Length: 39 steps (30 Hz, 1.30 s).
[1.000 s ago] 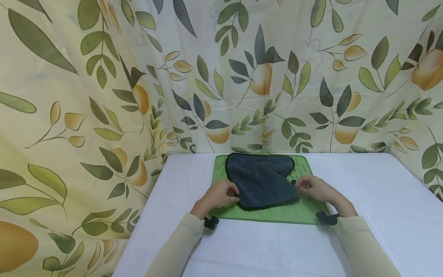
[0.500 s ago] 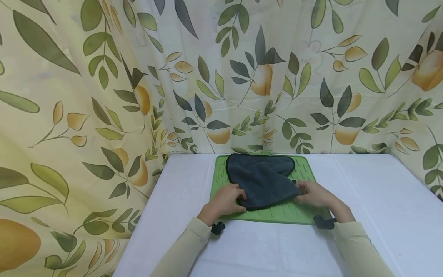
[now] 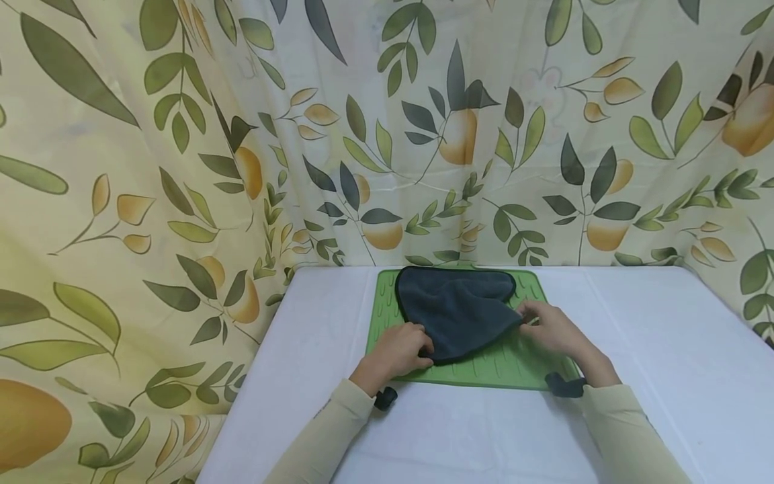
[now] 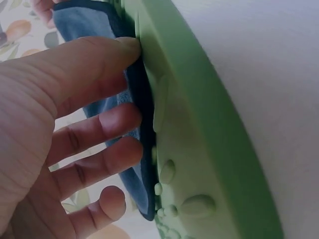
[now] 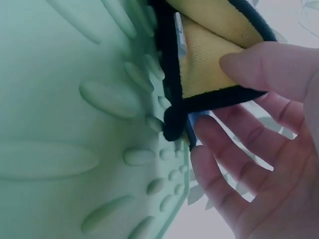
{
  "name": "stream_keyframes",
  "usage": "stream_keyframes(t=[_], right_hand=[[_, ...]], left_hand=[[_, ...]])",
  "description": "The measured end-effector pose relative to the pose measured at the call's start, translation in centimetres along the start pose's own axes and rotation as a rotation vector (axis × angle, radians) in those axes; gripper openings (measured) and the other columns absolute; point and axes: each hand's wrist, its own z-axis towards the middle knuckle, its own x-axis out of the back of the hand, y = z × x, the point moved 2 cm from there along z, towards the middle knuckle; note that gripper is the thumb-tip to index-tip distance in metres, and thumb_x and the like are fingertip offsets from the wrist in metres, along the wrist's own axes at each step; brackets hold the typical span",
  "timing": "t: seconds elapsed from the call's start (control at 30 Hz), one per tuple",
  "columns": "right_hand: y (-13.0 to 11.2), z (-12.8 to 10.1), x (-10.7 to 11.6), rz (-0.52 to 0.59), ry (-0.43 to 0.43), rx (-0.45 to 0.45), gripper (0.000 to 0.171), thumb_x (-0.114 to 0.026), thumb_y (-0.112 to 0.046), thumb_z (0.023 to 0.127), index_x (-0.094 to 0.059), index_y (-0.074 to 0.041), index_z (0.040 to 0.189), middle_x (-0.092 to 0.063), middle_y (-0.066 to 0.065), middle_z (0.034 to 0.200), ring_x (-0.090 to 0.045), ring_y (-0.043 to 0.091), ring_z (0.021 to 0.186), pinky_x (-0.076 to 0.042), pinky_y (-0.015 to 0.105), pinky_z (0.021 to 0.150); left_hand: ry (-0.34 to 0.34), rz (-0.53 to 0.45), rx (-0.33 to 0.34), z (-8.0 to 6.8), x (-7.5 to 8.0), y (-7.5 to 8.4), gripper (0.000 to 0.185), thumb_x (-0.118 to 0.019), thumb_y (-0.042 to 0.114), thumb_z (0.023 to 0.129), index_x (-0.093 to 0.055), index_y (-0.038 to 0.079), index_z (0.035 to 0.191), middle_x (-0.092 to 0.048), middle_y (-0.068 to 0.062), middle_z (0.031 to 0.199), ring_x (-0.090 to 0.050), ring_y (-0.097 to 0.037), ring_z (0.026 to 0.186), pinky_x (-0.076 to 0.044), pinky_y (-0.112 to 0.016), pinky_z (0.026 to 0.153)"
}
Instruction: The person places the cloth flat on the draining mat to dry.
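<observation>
A dark blue-grey cloth [image 3: 462, 312] with a black border lies loosely folded on a green ridged mat [image 3: 484, 373]. At its near left corner my left hand [image 3: 399, 349] grips the edge, thumb [image 4: 124, 50] on the border and fingertips against the cloth. My right hand [image 3: 553, 327] pinches the right corner and holds it raised off the mat. In the right wrist view the cloth's yellow underside [image 5: 204, 59] shows, with my thumb on it and the other fingers below. A small white tag [image 5: 180, 35] is sewn at the border.
The mat lies towards the far edge of a table covered in white cloth [image 3: 459, 437]. Behind and to the left hangs a curtain [image 3: 508, 128] printed with leaves and fruit. Black wrist mounts [image 3: 565, 385] sit at both cuffs.
My left hand has moved right onto the cloth's near left corner. My right hand has taken hold of the right corner and lifted it slightly, drawing the near edge up.
</observation>
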Motion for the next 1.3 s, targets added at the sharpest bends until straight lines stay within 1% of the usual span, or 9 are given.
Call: stream_keyframes(t=[0.17,0.3,0.37,0.43,0.57,0.67,0.87,1.1,1.3], right_hand=[[-0.1,-0.1,0.3,0.003,0.007,0.025,0.014,-0.064,0.002,0.091,-0.065,-0.007,0.101,-0.073,0.016,0.104,-0.069,0.036,0.102,-0.055,0.055,0.087],[0.1,-0.1,0.6,-0.009,0.011,0.032,0.017,-0.061,0.003,0.091,-0.067,-0.005,0.105,-0.072,0.012,0.098,-0.066,0.026,0.088,-0.054,0.044,0.075],[0.3,-0.1,0.8,-0.018,0.012,0.018,0.017,-0.062,0.0,0.092,-0.069,-0.004,0.107,-0.07,0.008,0.091,-0.06,0.019,0.078,-0.048,0.034,0.066],[0.4,-0.2,1.0,-0.018,0.012,-0.005,0.016,-0.063,-0.005,0.095,-0.07,-0.003,0.109,-0.068,0.007,0.086,-0.055,0.018,0.073,-0.043,0.031,0.061],[0.6,-0.4,1.3,-0.014,0.023,-0.033,0.014,-0.064,-0.014,0.1,-0.069,-0.003,0.106,-0.073,0.011,0.094,-0.067,0.028,0.088,-0.048,0.034,0.069],[0.7,-0.4,1.4,0.006,0.025,-0.034,0.012,-0.062,-0.014,0.101,-0.064,-0.003,0.106,-0.075,0.016,0.105,-0.069,0.032,0.1,-0.05,0.037,0.076],[0.9,-0.4,1.5,0.029,0.027,0.007,0.013,-0.066,-0.003,0.095,-0.062,-0.001,0.107,-0.073,0.015,0.101,-0.068,0.021,0.09,-0.051,0.03,0.07],[0.5,-0.8,2.3,0.01,0.062,0.073,0.02,-0.063,0.009,0.089,-0.071,-0.006,0.099,-0.071,0.01,0.101,-0.062,0.015,0.093,-0.055,0.038,0.083],[0.1,-1.0,2.7,0.053,0.039,0.092,0.017,-0.063,0.007,0.092,-0.07,-0.008,0.09,-0.067,0.008,0.102,-0.057,0.009,0.089,-0.051,0.027,0.078]], left_hand=[[0.002,0.031,-0.017,0.1,0.2,0.1,0.012,-0.078,0.034,0.091,-0.081,0.027,0.099,-0.071,0.01,0.098,-0.065,-0.009,0.091,-0.053,-0.024,0.075],[0.019,0.022,-0.031,0.3,0.1,-0.1,0.006,-0.076,0.028,0.092,-0.081,0.025,0.094,-0.073,0.01,0.094,-0.065,-0.007,0.085,-0.052,-0.023,0.069],[0.021,0.009,-0.037,0.3,0.2,-0.3,0.006,-0.074,0.025,0.093,-0.08,0.024,0.091,-0.073,0.011,0.091,-0.063,-0.006,0.08,-0.05,-0.021,0.066],[0.02,-0.02,-0.034,0.2,0.4,-0.6,0.006,-0.074,0.024,0.093,-0.079,0.023,0.091,-0.072,0.01,0.089,-0.06,-0.004,0.077,-0.047,-0.019,0.065],[0.04,-0.097,0.009,-0.1,1.0,-1.6,0.006,-0.072,0.024,0.094,-0.077,0.02,0.092,-0.069,0.009,0.087,-0.056,-0.004,0.073,-0.044,-0.018,0.064],[0.075,-0.138,0.054,-0.4,1.6,-2.4,0.006,-0.071,0.025,0.094,-0.074,0.02,0.092,-0.063,0.008,0.087,-0.053,-0.004,0.072,-0.043,-0.019,0.063],[0.118,-0.175,0.114,-1.0,2.6,-3.7,0.003,-0.07,0.023,0.092,-0.071,0.02,0.093,-0.061,0.008,0.091,-0.054,-0.007,0.075,-0.044,-0.024,0.063],[0.113,-0.241,0.156,-1.4,3.0,-5.2,0.003,-0.071,0.021,0.088,-0.069,0.021,0.091,-0.066,0.009,0.095,-0.056,-0.01,0.075,-0.045,-0.027,0.066],[0.077,-0.324,0.178,-1.9,3.4,-5.9,0.007,-0.075,0.02,0.086,-0.069,0.022,0.088,-0.066,0.008,0.096,-0.056,-0.011,0.081,-0.048,-0.029,0.071]])
